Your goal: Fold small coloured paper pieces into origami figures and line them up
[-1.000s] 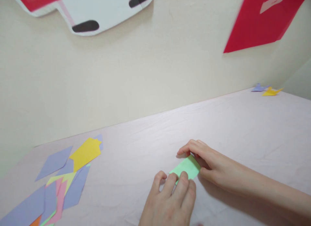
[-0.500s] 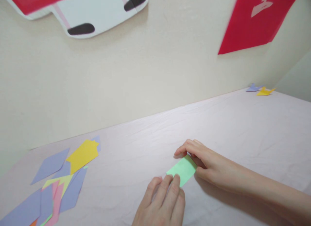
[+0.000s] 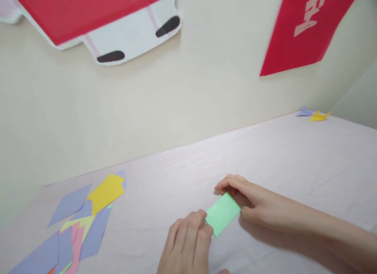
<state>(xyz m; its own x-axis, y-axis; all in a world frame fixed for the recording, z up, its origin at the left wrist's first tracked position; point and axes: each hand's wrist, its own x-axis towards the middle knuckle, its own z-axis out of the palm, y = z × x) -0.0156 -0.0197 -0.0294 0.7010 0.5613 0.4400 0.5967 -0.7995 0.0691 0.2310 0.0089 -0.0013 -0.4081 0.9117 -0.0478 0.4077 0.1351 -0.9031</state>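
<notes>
Fingers on green paper

I see a cream wall filling most of the view, softly and evenly lit. A red banner with white letters hangs upper right; a white cutout with black ovals, partly under a red sheet, hangs upper left. Below, a table in pale creased cloth runs to the corner on the right.

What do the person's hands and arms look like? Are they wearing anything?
Both hands are bare: no gloves, rings or watch show on the left hand or the right hand. The right forearm is bare too, with no sleeve in view.
</notes>
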